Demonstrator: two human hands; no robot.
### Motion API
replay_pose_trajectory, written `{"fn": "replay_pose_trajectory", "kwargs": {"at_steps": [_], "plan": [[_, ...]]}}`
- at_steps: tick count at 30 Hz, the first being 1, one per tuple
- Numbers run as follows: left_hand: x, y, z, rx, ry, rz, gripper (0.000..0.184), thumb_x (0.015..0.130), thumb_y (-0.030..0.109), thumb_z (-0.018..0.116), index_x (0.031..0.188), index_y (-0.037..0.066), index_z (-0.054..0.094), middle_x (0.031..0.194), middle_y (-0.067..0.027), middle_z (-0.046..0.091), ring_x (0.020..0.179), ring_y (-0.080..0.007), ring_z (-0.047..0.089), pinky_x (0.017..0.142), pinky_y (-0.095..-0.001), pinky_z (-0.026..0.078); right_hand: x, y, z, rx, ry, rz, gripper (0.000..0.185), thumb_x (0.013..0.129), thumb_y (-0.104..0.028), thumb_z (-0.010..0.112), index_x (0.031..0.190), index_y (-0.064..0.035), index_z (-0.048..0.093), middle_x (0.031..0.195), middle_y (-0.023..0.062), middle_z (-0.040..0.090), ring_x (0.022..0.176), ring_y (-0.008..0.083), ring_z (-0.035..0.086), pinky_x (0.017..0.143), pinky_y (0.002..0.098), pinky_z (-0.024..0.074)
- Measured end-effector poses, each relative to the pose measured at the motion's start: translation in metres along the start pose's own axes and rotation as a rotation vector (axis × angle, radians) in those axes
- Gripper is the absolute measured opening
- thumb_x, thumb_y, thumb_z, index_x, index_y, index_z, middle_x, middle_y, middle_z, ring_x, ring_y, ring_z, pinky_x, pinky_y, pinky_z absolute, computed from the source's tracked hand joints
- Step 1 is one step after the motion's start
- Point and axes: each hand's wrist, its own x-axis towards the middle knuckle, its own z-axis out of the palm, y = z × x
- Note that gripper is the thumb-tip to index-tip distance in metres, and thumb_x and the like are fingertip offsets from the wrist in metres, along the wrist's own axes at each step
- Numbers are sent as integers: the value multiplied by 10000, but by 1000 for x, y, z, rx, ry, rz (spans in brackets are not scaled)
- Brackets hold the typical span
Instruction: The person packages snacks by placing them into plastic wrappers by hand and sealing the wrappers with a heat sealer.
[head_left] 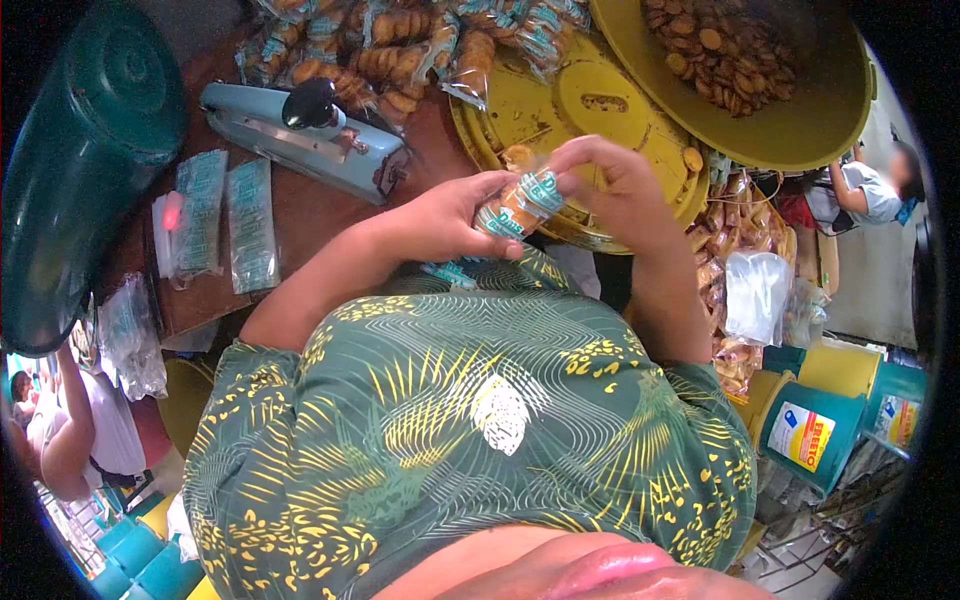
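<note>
One small packet of biscuits (514, 213) was in the left hand (448, 217), with fingers curled round it, near the right edge of the worktop (200, 306). The right hand (607, 192) was bent narrow at the packet's upper end; I could not tell if it pinched the wrap. The packet looked light and slippery, and its biscuits might crack, so a soft hold round the middle seemed best. Fingers hid some of it. The yellow tub (825, 120) was cut off.
</note>
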Motion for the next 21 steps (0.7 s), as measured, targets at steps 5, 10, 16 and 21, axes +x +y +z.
{"fn": "replay_pose_trajectory", "kwargs": {"at_steps": [5, 10, 16, 21], "plan": [[-5, 6, 0, 73, 17, -17, 810, 807, 128, 822, 1463, 5, 364, 1290, -63, 582, 1177, -122, 537, 1025, -307, 437, 0, 10, -7, -333, 212, -76, 182, 904, -200, 691, 998, -45, 718, 1024, 126, 680, 1038, 293, 634, 924, 371, 487], [-4, -3, -3, -99, -4, 13, 813, 810, 129, 819, 1472, 13, 362, 1312, -59, 572, 1200, -129, 523, 1048, -320, 421, -29, 109, -110, -978, 638, 326, 354, 896, -286, 674, 1195, -95, 667, 1206, 199, 631, 1160, 364, 578, 1013, 429, 449], [-2, -4, -3, -49, 18, 28, 831, 800, 145, 829, 1475, 11, 361, 1308, -55, 574, 1199, -120, 519, 1046, -306, 421, -58, 163, -150, -975, 606, 512, 420, 908, -316, 651, 1280, -124, 617, 1255, 213, 614, 1172, 379, 574, 1007, 452, 455], [-6, 6, -1, -22, 37, -14, 817, 798, 161, 833, 1459, 1, 380, 1320, -56, 570, 1195, -128, 521, 1057, -310, 410, -39, 126, -125, -461, 698, 344, 311, 1009, -282, 536, 1246, -103, 631, 1186, 134, 671, 999, 231, 669, 888, 377, 518]]}}
